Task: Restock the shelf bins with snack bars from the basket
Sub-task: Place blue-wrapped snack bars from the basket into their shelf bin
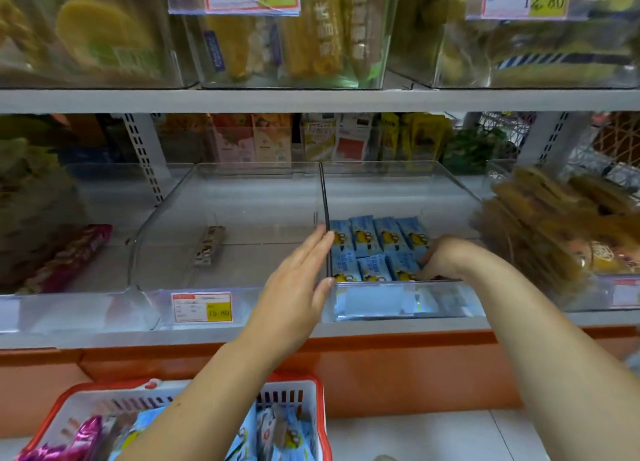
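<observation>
Curled right hand pinches bars inside the bin; flat left hand touches its wall. Light, slippery wrappers seem best held mid-length.

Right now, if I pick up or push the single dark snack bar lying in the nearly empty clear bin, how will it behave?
The single dark snack bar is probably light and fairly stiff: it is slim and lies straight. Being flat, it should not roll. Pushed, it may slide easily on the smooth clear plastic bin.
</observation>
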Demonstrator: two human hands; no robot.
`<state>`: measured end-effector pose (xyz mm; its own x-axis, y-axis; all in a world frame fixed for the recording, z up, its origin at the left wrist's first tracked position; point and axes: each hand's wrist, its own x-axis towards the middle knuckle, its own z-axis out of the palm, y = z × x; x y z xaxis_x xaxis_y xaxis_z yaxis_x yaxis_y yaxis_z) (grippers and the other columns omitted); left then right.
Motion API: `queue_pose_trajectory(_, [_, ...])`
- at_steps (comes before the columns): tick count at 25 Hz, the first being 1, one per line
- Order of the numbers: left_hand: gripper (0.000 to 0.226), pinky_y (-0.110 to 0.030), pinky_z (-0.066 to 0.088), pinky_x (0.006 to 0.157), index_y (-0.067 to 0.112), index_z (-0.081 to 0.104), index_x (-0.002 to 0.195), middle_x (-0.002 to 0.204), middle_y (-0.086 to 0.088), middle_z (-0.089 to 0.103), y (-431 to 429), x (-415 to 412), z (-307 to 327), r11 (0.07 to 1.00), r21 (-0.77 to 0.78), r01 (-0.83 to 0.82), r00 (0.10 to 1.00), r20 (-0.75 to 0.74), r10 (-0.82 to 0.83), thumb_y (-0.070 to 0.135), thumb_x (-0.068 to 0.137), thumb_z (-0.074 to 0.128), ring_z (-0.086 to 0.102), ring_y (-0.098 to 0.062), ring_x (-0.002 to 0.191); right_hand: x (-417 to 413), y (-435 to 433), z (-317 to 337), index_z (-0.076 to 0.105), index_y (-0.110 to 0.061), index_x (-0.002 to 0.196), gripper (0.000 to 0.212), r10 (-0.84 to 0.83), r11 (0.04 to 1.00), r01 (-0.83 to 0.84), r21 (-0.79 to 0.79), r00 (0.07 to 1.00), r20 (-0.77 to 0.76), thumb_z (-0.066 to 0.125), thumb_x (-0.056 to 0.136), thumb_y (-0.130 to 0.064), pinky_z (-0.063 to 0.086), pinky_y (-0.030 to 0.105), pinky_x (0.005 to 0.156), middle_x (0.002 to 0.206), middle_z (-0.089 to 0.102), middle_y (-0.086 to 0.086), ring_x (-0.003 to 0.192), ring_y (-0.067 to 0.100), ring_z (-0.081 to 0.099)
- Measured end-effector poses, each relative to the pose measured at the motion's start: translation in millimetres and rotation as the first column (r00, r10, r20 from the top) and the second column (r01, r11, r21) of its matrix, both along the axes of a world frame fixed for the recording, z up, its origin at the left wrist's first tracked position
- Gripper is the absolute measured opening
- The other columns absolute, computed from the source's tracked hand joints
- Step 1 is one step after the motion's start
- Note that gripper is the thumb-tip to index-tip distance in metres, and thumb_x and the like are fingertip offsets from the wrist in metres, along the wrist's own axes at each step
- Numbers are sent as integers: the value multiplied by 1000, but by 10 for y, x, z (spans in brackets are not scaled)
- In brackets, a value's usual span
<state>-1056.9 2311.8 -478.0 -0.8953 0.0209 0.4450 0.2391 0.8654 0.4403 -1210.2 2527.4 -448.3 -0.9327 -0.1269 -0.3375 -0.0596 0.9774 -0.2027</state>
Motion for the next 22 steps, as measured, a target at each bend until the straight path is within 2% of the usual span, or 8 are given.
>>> queue_pose_trajectory(3, [58,-1,0,107,32,21,150,154,22,12,-15,184,62,1000,24,14,1000,-21,-13,23,99,49,10,8,140,86,30,56,61,-7,119,32,-57,998,52,-29,979,-193,64,91,-20,47,30,82,116,64,13,104,27,61])
queue_pose_trajectory(5, [51,-2,9,108,28,38,145,145,20,33,-126,456,43,999,35,-16,993,-113,20,17,97,51,26,7,133,238,11,156,59,-13,121,29,-181,942,28,-333,880,-439,59,93,-22,48,31,78,108,67,10,99,26,63])
queue_pose_trajectory(7, [42,-6,22,105,22,54,133,130,15,51,-340,776,-109,992,46,-118,980,-157,124,14,92,54,43,0,123,558,-116,274,59,-28,112,19,-283,709,-162,-687,826,-487,57,94,-24,53,30,64,87,69,0,79,15,67])
queue_pose_trajectory(10, [35,-22,37,100,15,62,125,123,2,63,-772,1261,-507,932,102,-348,935,107,338,9,90,61,57,-17,114,1190,-587,228,65,-30,92,13,-131,320,-172,-931,966,-224,56,94,-20,47,20,43,66,68,-1,51,9,61])
queue_pose_trajectory(11, [36,-24,38,99,16,61,127,126,0,63,-885,1411,-653,902,112,-418,892,241,383,11,91,61,58,-17,114,1384,-762,106,66,-27,93,13,-30,322,-102,-941,993,-118,56,94,-18,47,21,42,64,68,1,48,11,60])
queue_pose_trajectory(14, [40,-25,41,98,23,55,134,133,3,57,-1071,1802,-1106,849,72,-523,750,513,418,26,93,58,55,-13,117,1877,-1224,-451,62,-17,102,11,232,555,33,-831,954,193,54,96,-12,50,26,47,70,66,6,52,13,60])
queue_pose_trajectory(16, [49,-24,39,100,27,49,139,137,6,53,-1048,1923,-1361,874,50,-484,710,605,359,40,92,58,50,-12,122,2048,-1394,-783,59,-14,106,13,251,670,88,-737,908,337,52,96,-11,50,27,51,78,64,9,55,15,59])
queue_pose_trajectory(22, [63,-34,35,106,31,40,143,143,9,46,-881,1695,-1682,900,-226,-372,753,494,435,51,85,55,40,-18,129,2138,-1553,-1220,58,-17,98,9,124,682,282,-675,865,486,52,94,-12,50,28,53,80,64,10,60,21,60])
